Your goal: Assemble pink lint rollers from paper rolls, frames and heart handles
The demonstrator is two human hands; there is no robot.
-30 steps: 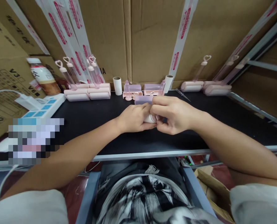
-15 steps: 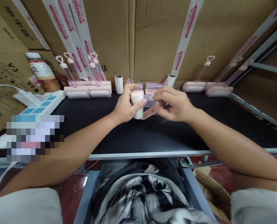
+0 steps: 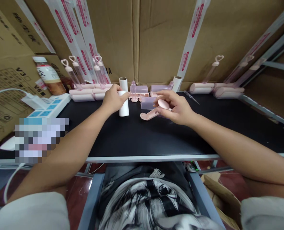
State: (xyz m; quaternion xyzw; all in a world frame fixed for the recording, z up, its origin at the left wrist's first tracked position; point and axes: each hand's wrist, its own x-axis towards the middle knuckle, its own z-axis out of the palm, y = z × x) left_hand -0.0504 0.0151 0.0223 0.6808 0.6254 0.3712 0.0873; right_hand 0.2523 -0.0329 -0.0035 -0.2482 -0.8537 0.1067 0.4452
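Note:
My left hand (image 3: 114, 99) grips a white roll (image 3: 124, 108) near its top, left of the table's middle. In my right hand (image 3: 176, 107) is a pink part with a round cap (image 3: 163, 104); a flat pink arm (image 3: 148, 115) reaches leftward from under the fingers. Between the hands, a clear lilac cover (image 3: 149, 103) lies on the black table. Just behind are small pink pieces (image 3: 134, 98) and two lilac covers (image 3: 141, 88). Two white tubes, one at left (image 3: 123, 83) and one at right (image 3: 177, 83), stand at the back.
Pink rollers with heart-ended handles stand at back left (image 3: 81, 95) and back right (image 3: 201, 88). A screwdriver (image 3: 192, 97) lies at right. A power strip (image 3: 49, 105), a bottle (image 3: 49, 76) and a blurred-out object (image 3: 37, 140) are at left. Cardboard (image 3: 161, 41) walls the back.
My left hand has moved left with the white roll, away from the pink part. The round pink cap now shows at my right hand, and the screwdriver has come into view.

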